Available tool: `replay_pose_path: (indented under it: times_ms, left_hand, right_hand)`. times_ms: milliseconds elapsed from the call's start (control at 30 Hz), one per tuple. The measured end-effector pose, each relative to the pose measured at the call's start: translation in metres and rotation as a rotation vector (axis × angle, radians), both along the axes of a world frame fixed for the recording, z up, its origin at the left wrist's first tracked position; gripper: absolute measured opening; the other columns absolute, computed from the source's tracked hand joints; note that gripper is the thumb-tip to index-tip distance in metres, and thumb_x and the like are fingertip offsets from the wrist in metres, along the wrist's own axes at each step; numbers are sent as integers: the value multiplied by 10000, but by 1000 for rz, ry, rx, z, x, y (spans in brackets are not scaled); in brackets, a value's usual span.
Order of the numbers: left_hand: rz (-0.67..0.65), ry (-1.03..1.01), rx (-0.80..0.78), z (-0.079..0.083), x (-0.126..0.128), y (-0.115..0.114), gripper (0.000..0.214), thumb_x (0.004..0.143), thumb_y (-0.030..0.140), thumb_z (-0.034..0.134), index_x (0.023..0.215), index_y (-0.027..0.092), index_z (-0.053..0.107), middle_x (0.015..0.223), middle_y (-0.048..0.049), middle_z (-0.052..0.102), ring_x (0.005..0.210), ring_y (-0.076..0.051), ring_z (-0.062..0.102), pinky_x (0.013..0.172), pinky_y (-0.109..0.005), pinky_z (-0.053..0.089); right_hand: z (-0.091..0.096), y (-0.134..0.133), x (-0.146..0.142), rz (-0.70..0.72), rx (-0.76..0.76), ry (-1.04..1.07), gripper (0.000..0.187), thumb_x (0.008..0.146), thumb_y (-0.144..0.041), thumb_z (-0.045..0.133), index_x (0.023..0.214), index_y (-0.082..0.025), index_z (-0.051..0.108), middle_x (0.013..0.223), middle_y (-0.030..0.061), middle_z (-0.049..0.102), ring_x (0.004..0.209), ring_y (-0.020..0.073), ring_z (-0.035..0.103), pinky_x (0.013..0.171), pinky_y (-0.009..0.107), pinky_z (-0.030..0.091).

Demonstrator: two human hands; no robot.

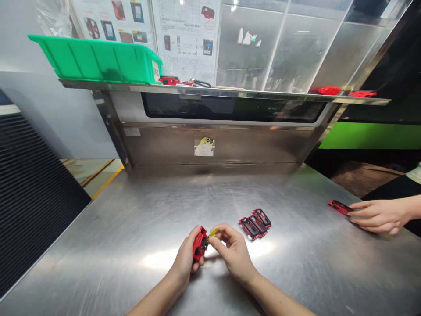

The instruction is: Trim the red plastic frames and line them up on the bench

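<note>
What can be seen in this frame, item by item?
stainless steel workbench: one, grey, across the lower view
steel shelf: one, grey, at the back of the bench
green plastic tray: one, green, on the shelf
printed sheets: two, white, behind the shelf
shelf red parts: three, red, on the shelf
coiled cable: one, black, on the shelf
label: one, white and yellow, on the steel back panel
red-and-black frames: three, overlapping, on the bench
bench red part: one, red, at right on the bench
co-worker's hand: one, at right, touching that part
held red part: one, red, in the left hand
small yellow piece: one, yellow, pinched by the right hand against the held part
left hand: gripping the held part
right hand: beside the left hand
</note>
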State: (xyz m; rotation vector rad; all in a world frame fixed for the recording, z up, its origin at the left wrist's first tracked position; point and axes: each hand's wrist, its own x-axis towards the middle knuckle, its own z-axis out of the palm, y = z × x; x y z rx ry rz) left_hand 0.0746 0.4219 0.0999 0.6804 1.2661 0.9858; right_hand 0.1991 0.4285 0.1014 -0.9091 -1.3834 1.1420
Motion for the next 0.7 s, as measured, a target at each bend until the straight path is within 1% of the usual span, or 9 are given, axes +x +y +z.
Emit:
replay_pose_path:
  times_ms: [167,267,367,467,567,700]
  left_hand:
    - [22,-10,-20,1,-1,0,582,593,737,490,513,161,514,361,33,451,282,-40,283,334,-195,117]
    - [11,-14,-22,2,-1,0,573,606,731,474,511,167,504,342,40,435,276,-39,263,336,-192,109]
    - [-41,-19,-19,4,0,0,550,635,713,445,489,183,469,293,65,358,259,-35,218,334,-189,89]
    - [-63,-30,-19,8,0,-1,528,648,688,445,486,186,456,303,67,347,266,-35,235,329,-185,87]
    - [-57,-42,-14,11,1,-2,510,648,669,454,486,185,448,318,68,349,275,-33,249,325,-182,95]
    - [-61,-37,-15,11,1,-3,498,663,654,442,488,187,443,317,76,331,275,-32,240,323,-178,102]
  right_hand:
    - [-2,3,1,-9,-34,79,222,740,-386,655,787,-178,593,646,0,563,619,158,516,625,280,438]
    - [1,1,1,20,-20,46,180,739,-343,644,788,-177,596,664,8,587,628,162,530,625,278,441]
    - [3,-3,1,47,63,-78,134,729,-295,637,792,-179,615,686,12,604,630,162,533,615,266,438]
    - [3,-7,1,48,181,-179,119,723,-261,634,812,-182,626,702,8,611,630,157,535,629,259,434]
    - [1,-8,1,46,243,-213,124,735,-245,623,842,-182,624,717,14,619,639,157,535,639,258,433]
    - [0,-8,2,61,270,-209,128,751,-246,616,861,-182,617,736,20,624,646,157,542,639,256,441]
